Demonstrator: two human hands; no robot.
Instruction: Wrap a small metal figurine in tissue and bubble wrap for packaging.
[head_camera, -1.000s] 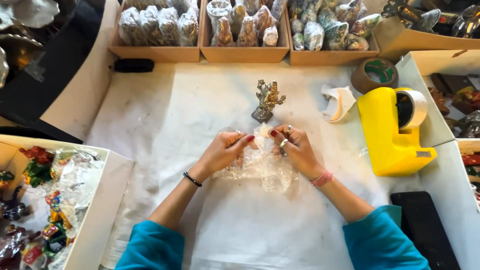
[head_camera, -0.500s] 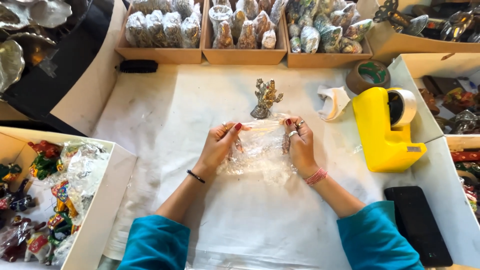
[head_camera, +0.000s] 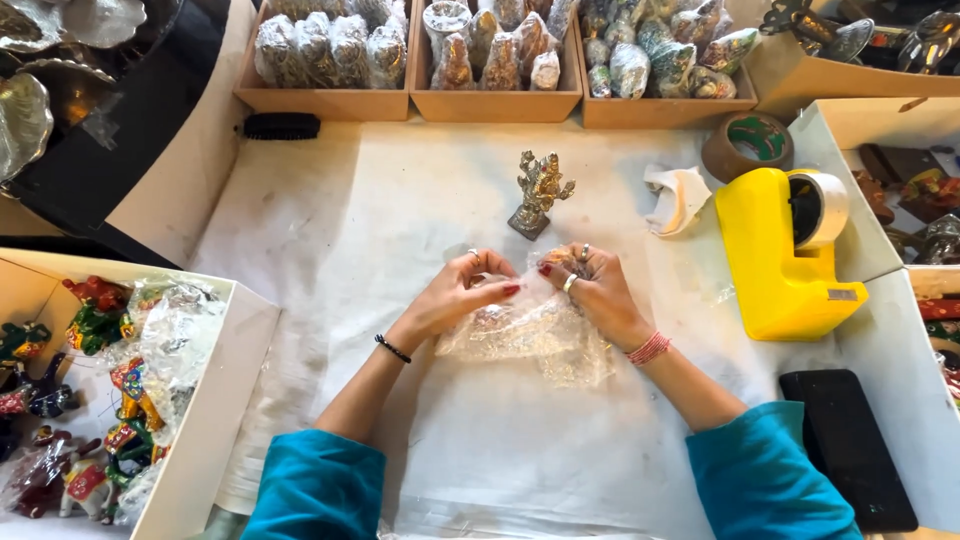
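My left hand (head_camera: 462, 292) and my right hand (head_camera: 592, 290) both grip a crumpled clear plastic wrap (head_camera: 522, 336) over the middle of the white table sheet (head_camera: 330, 220). Fingers pinch the wrap's upper edge and something small and brownish shows inside it. A small brass figurine (head_camera: 538, 193) stands upright just beyond my hands, apart from them.
Three cardboard trays (head_camera: 495, 102) of wrapped figurines line the far edge. A yellow tape dispenser (head_camera: 780, 255), a brown tape roll (head_camera: 748, 146) and a white scrap (head_camera: 677, 198) are to the right. A black phone (head_camera: 850, 450) lies near right. A box of painted toys (head_camera: 110, 390) stands left.
My hands have lowered the plastic wrap from a spread, lifted hold and bunched it together near the table. The brass figurine has not moved.
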